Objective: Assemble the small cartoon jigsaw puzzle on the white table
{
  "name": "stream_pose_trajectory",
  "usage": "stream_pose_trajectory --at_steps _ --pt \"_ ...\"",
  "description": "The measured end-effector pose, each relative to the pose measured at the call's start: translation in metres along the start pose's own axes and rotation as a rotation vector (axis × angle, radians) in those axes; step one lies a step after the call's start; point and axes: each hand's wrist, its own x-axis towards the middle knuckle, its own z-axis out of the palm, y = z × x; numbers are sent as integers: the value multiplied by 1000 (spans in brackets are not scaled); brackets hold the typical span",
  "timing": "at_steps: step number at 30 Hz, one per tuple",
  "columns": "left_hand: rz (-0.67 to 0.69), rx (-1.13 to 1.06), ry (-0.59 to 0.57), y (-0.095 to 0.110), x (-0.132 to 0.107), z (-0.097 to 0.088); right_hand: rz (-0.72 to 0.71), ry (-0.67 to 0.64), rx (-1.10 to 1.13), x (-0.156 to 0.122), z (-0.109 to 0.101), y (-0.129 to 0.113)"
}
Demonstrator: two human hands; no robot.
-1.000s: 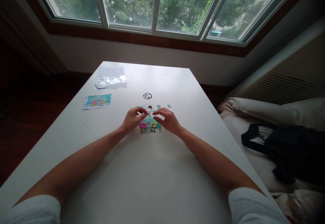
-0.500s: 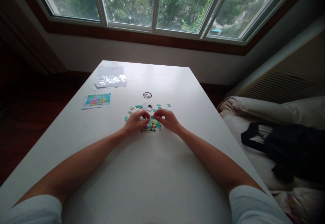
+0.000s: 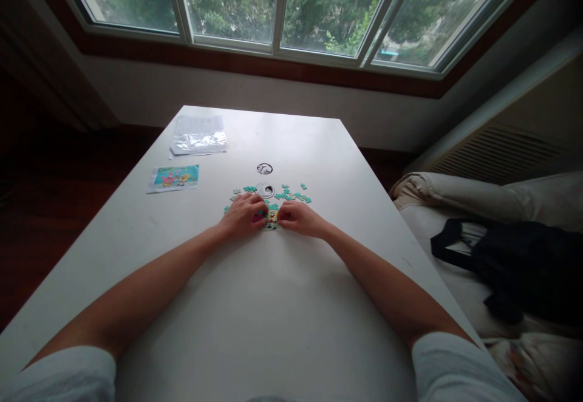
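Observation:
A partly assembled jigsaw puzzle (image 3: 272,214) with a yellow cartoon figure on a turquoise ground lies on the white table (image 3: 268,305). My left hand (image 3: 243,215) covers its left part, fingers curled down onto that side. On the opposite side, the bent fingers of my right hand (image 3: 301,218) grip the puzzle's right part. Much of the puzzle is hidden under both hands. Loose turquoise puzzle pieces (image 3: 295,196) are scattered beyond my right hand, and a few more (image 3: 250,189) lie past my left.
A printed reference picture (image 3: 173,178) rests at the left of the table, with a clear plastic bag (image 3: 199,136) on papers behind it. Two round inserts, a nearer one (image 3: 266,190) and a farther one (image 3: 265,169), are in the tabletop. Dark clothing (image 3: 523,262) lies on the right.
My hands have come down from a pinch above the puzzle's top middle to its left and right sides. More of the loose pieces at the right now show.

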Motion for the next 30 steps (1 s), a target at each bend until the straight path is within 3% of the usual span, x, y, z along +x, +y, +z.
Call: stream_pose_trajectory --at_steps 16,30 --pt "17 -3 0 0 1 0 53 -66 -31 1 -2 1" --pt "11 -6 6 -1 1 2 -15 -29 -191 -1 1 -5"
